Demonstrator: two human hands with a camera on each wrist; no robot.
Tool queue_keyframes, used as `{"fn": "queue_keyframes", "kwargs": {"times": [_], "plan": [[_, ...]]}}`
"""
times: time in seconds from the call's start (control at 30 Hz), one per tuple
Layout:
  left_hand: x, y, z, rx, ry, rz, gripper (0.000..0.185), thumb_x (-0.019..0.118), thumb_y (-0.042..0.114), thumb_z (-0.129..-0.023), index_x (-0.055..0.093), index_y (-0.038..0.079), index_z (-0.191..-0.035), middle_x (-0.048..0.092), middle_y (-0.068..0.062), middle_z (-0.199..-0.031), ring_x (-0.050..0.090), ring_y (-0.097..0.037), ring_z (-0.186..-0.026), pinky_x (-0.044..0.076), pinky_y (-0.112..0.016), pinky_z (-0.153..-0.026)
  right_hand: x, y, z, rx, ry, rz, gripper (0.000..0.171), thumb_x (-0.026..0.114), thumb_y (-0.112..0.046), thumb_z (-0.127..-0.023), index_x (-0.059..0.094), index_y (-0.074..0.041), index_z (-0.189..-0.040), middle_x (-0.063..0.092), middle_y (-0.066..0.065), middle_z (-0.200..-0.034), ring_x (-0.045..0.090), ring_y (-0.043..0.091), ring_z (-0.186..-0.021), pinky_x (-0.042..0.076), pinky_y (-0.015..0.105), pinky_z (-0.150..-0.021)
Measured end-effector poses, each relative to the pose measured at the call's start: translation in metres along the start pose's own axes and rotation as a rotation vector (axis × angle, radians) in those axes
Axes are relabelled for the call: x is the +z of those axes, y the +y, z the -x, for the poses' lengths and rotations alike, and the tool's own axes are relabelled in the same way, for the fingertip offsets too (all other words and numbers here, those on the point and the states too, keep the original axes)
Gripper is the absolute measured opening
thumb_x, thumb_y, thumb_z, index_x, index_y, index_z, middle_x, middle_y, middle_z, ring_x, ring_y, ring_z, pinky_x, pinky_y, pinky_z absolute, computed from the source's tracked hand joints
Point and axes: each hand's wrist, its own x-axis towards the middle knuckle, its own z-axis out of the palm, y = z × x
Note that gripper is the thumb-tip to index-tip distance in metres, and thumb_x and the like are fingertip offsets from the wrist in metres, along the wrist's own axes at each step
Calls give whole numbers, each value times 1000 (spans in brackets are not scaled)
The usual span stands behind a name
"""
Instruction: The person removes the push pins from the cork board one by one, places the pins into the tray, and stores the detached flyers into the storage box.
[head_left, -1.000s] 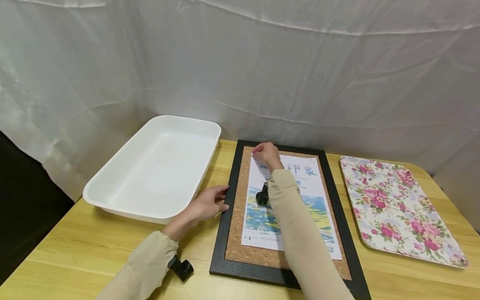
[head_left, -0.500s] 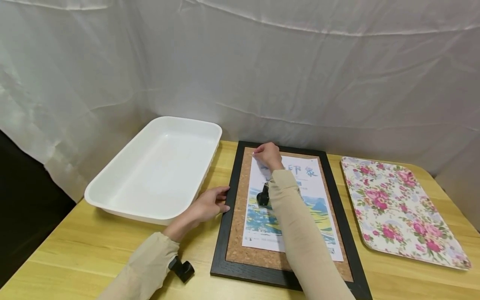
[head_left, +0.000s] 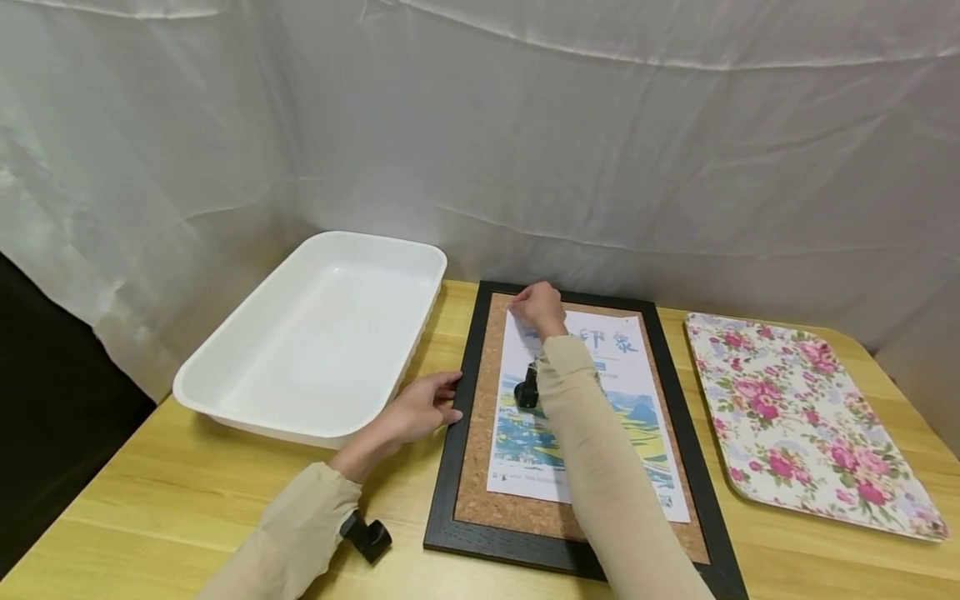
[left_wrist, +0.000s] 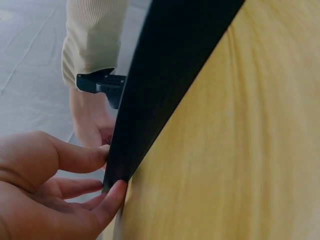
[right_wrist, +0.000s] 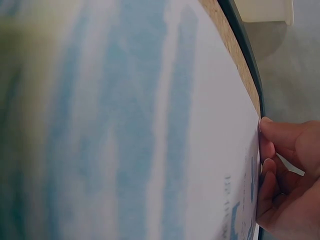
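A black-framed cork board (head_left: pixel 474 479) lies on the table with a white poster (head_left: pixel 622 392) on it, printed in blue and yellow. My right hand (head_left: pixel 540 308) is at the poster's top left corner, thumb and fingertips pinched together. In the right wrist view, the fingertips (right_wrist: pixel 266 126) are right at the paper's edge; I cannot tell what small thing is between them. A tiny dark dot sits at the poster's top right corner. My left hand (head_left: pixel 418 407) rests its thumb and fingertips against the board's left side, and the left wrist view shows them touching the black frame (left_wrist: pixel 150 95).
A deep white tray (head_left: pixel 303 350) stands left of the board, its right wall close to my left hand. On the right lies a flat floral tray (head_left: pixel 806 417). A pale cloth (head_left: pixel 570 142) hangs behind the wooden table (head_left: pixel 135 508).
Both hands keep their places at the board's left edge and the poster's corner. The whole head view shifts slightly to the right.
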Motion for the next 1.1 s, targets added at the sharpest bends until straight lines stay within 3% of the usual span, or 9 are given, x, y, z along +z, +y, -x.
{"fn": "queue_keyframes", "kwargs": {"times": [0.73,0.9,1.1], "plan": [[4,3,-3,10,-14,8,59,60,-9,-90,38,-5,-145,52,-20,-132,49,-34,-123,48,-40,-92,-5,2,2,60,56,-51,19,67,-17,-90,74,2,-92,69,15,-99,61,28,-89,46,43,-85],[5,3,-4,12,-17,12,58,60,-10,-90,39,-6,-144,53,-20,-132,49,-34,-122,48,-40,-92,-8,6,4,84,38,-127,19,67,-16,-90,74,1,-94,67,15,-101,59,27,-90,47,42,-84],[6,2,-4,12,-16,1,58,59,-9,-91,39,-5,-145,52,-20,-133,48,-34,-123,49,-40,-91,-14,14,2,46,-22,-249,20,65,-14,-92,73,4,-99,67,17,-105,58,25,-90,48,37,-83]]}}
